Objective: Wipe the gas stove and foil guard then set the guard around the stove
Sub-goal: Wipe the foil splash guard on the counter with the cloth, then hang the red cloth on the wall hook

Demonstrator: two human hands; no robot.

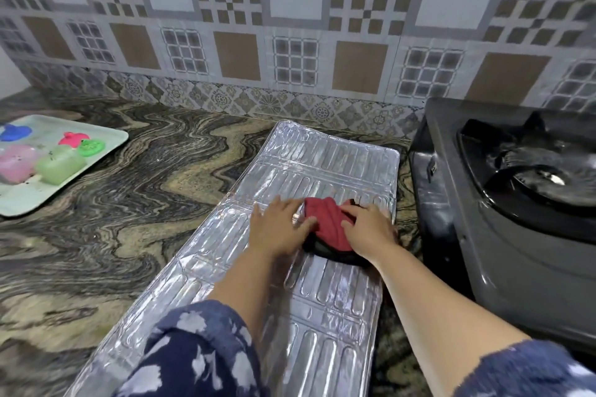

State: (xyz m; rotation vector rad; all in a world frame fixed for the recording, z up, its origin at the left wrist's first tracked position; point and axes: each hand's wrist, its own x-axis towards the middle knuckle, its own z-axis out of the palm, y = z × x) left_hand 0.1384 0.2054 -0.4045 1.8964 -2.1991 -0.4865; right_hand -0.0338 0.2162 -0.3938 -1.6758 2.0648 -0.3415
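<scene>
Both hands, left hand [280, 229] and right hand [367, 227], press flat on the red cloth [325, 222] atop the foil guard [322, 164], so hard scrubbing could crease that thin foil, I'd guess.

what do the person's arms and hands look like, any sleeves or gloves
Both hands are bare: no gloves, and no rings or bangles visible on the left hand or right hand. The forearms are uncovered. Each arm has a dark navy blue sleeve with a white floral print, pushed up toward the elbow.

No readable text anywhere.
</scene>
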